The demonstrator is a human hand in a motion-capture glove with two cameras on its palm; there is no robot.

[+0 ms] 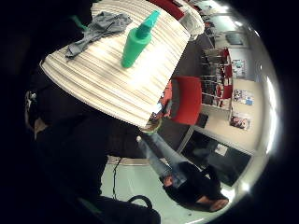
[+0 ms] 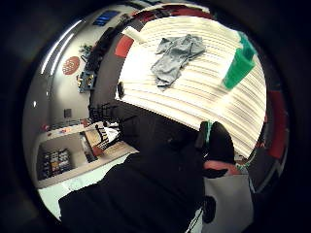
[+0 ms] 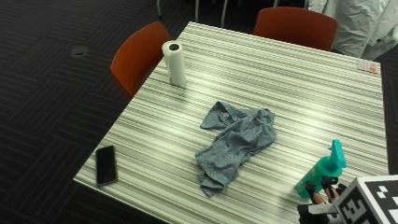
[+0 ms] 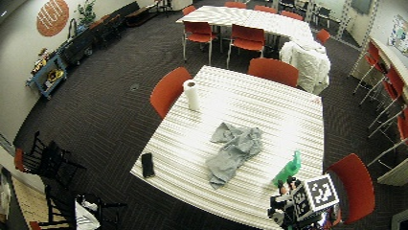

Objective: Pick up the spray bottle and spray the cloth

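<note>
Green spray bottle [image 3: 320, 172] stands upright on the table [image 3: 280, 84], right beside the gloved hand [image 3: 323, 203], untouched. Can't tell how the fingers sit. Probably light, slick plastic, so I'd grab the neck under the trigger. Limp cloth [image 3: 236, 140] lies beyond it.

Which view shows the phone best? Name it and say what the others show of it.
The outside view: the black phone lies flat near the striped table's edge, whole and unobstructed. The wide outside view shows it too, but smaller. Neither palm view clearly shows it.
</note>
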